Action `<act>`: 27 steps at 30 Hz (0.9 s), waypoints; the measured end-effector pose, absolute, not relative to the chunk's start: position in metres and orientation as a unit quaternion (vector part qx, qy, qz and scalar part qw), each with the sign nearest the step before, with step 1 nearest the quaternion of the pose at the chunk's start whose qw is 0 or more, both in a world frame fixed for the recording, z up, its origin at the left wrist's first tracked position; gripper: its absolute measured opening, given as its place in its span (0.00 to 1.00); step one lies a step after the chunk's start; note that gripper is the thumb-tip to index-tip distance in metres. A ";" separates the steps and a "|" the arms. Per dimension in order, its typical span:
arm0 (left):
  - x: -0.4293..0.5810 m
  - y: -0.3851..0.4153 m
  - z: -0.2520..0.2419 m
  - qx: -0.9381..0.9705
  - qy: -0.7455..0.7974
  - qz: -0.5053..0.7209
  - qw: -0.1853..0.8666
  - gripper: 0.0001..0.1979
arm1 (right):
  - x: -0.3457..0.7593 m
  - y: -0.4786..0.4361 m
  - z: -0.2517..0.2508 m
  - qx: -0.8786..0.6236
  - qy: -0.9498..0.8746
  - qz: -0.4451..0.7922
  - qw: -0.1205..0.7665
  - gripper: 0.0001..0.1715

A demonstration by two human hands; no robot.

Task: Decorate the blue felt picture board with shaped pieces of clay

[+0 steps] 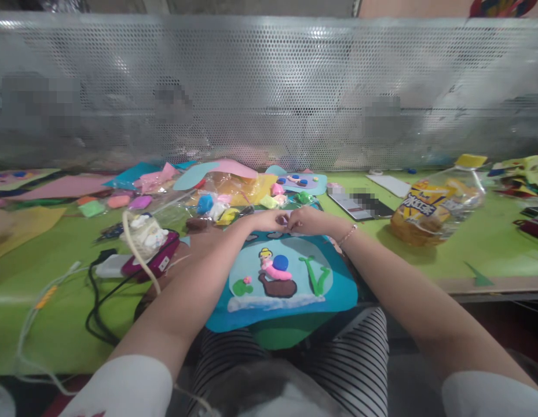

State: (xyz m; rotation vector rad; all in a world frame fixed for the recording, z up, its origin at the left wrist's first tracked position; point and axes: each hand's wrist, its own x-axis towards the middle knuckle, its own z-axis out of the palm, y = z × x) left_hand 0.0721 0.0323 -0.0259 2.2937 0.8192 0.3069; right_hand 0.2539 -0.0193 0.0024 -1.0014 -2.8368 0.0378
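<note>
My left hand [272, 220] and my right hand [302, 220] meet at the top edge of a clay picture, their fingers bent and pinched close together. Whatever lies between the fingertips is too small to make out. Below them is the blue paper sheet [344, 298] with a lighter blue panel [246, 260]. On it are a pink clay figure with a yellow top [274, 266], a blue clay disc [280, 263], a brown clay shape [280, 286], green clay strands [316, 278] and a white clay band [269, 303]. The sheet's near end overhangs the table edge above my lap.
Clay packets [212, 205] and coloured papers lie behind my hands. To the left are a power bank [167, 255], a white charger [113, 266] and cables. A phone [359, 202] and a large plastic bottle [438, 202] are on the right. A perforated metal screen [269, 87] borders the table's back.
</note>
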 end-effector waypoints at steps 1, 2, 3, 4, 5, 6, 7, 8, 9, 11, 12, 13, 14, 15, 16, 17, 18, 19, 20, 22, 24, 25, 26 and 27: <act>0.072 0.032 -0.026 0.880 0.315 0.117 0.336 0.16 | 0.254 -0.019 0.002 -0.332 -0.941 0.013 0.066 0.15; 0.073 0.032 -0.026 0.880 0.314 0.117 0.336 0.16 | 0.254 -0.019 0.002 -0.332 -0.941 0.013 0.065 0.15; 0.073 0.032 -0.026 0.880 0.315 0.117 0.335 0.16 | 0.254 -0.018 0.002 -0.332 -0.941 0.012 0.064 0.16; 0.073 0.032 -0.026 0.881 0.315 0.115 0.334 0.16 | 0.254 -0.018 0.002 -0.332 -0.941 0.011 0.062 0.16; 0.073 0.032 -0.026 0.881 0.316 0.115 0.333 0.17 | 0.254 -0.018 0.002 -0.333 -0.941 0.009 0.061 0.16; 0.073 0.032 -0.026 0.881 0.316 0.116 0.332 0.17 | 0.254 -0.017 0.001 -0.334 -0.941 0.008 0.061 0.16; 0.074 0.031 -0.026 0.881 0.317 0.118 0.331 0.17 | 0.254 -0.017 0.001 -0.333 -0.941 0.006 0.061 0.16; 0.074 0.031 -0.026 0.880 0.319 0.120 0.331 0.17 | 0.254 -0.017 0.001 -0.333 -0.941 0.006 0.062 0.16; 0.074 0.031 -0.026 0.880 0.319 0.121 0.332 0.17 | 0.254 -0.016 0.000 -0.332 -0.941 0.007 0.063 0.16; 0.074 0.031 -0.026 0.879 0.321 0.120 0.332 0.17 | 0.254 -0.016 0.000 -0.334 -0.940 0.011 0.065 0.15; 0.074 0.031 -0.027 0.879 0.322 0.119 0.332 0.17 | 0.254 -0.016 -0.001 -0.335 -0.940 0.012 0.065 0.15; 0.074 0.031 -0.027 0.878 0.324 0.119 0.330 0.17 | 0.254 -0.016 -0.001 -0.336 -0.939 0.013 0.066 0.15; 0.074 0.031 -0.027 0.878 0.327 0.119 0.328 0.17 | 0.254 -0.016 -0.001 -0.337 -0.939 0.014 0.067 0.14; 0.074 0.031 -0.027 0.878 0.329 0.120 0.325 0.17 | 0.254 -0.016 -0.001 -0.336 -0.939 0.014 0.068 0.14; 0.074 0.031 -0.026 0.878 0.331 0.120 0.324 0.17 | 0.254 -0.017 0.000 -0.335 -0.939 0.015 0.069 0.14; 0.074 0.030 -0.026 0.879 0.330 0.119 0.323 0.17 | 0.254 -0.017 0.000 -0.334 -0.940 0.017 0.070 0.14; 0.074 0.030 -0.025 0.879 0.329 0.116 0.324 0.17 | 0.254 -0.017 0.000 -0.334 -0.940 0.018 0.071 0.14; 0.074 0.029 -0.025 0.880 0.328 0.114 0.325 0.17 | 0.254 -0.017 0.001 -0.335 -0.939 0.019 0.072 0.14; 0.074 0.029 -0.024 0.881 0.326 0.111 0.325 0.17 | 0.254 -0.018 0.001 -0.336 -0.939 0.019 0.072 0.14; 0.074 0.028 -0.023 0.882 0.325 0.108 0.324 0.17 | 0.254 -0.019 0.002 -0.337 -0.939 0.018 0.071 0.13; 0.074 0.027 -0.022 0.882 0.327 0.106 0.323 0.16 | 0.254 -0.019 0.002 -0.336 -0.939 0.016 0.067 0.13; 0.074 0.027 -0.022 0.882 0.328 0.105 0.322 0.16 | 0.253 -0.020 0.002 -0.335 -0.940 0.015 0.065 0.13; 0.074 0.028 -0.022 0.881 0.330 0.103 0.322 0.16 | 0.253 -0.020 0.003 -0.335 -0.940 0.014 0.064 0.13; 0.074 0.028 -0.022 0.881 0.332 0.102 0.322 0.16 | 0.253 -0.020 0.003 -0.335 -0.940 0.013 0.063 0.13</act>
